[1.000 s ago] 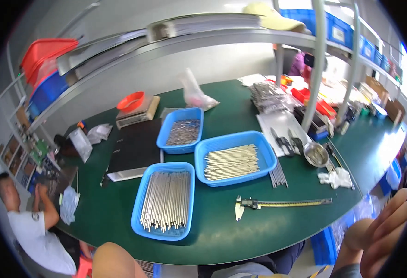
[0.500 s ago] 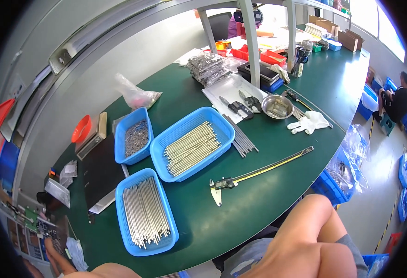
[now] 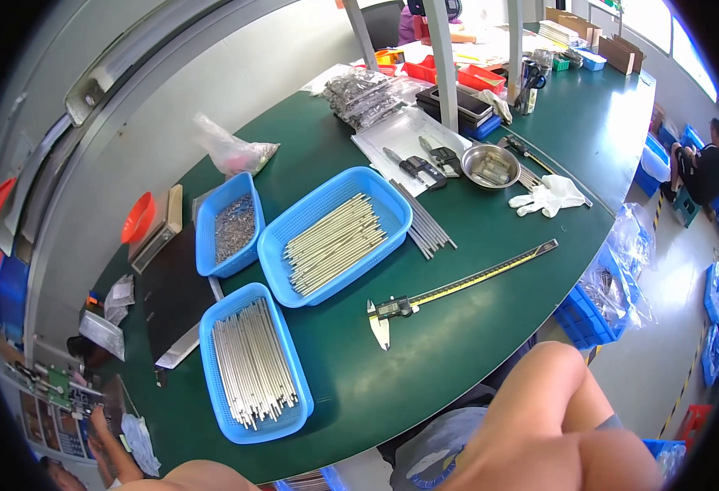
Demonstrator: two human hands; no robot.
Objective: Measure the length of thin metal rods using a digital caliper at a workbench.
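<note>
Neither of my hands shows. Part of my left arm (image 3: 204, 476) crosses the lower edge at the left, and my bent right arm (image 3: 531, 409) fills the lower right; both hands are out of the picture. Nearest on the green table (image 3: 425, 385) stands a blue basket (image 3: 307, 403) of silvery metal rods (image 3: 253, 360). Behind it is a larger blue basket (image 3: 400, 182) with yellowish rods (image 3: 335, 244). A third blue basket (image 3: 204, 221) holds small metal pieces (image 3: 235, 229). A digital caliper (image 3: 458, 293) lies right of the baskets.
Loose grey rods (image 3: 425, 221), micrometers (image 3: 415, 168), a metal bowl (image 3: 490, 166) and a white glove (image 3: 549, 196) lie farther back. A rod-filled blue container (image 3: 331, 479) shows below the table edge. Another person's arm (image 3: 114, 446) is at lower left; a person (image 3: 699, 173) sits at right.
The view has tilted down slightly, so the table's things sit higher in the picture. More of the blue container below the table edge shows. The things on the table have stayed put.
</note>
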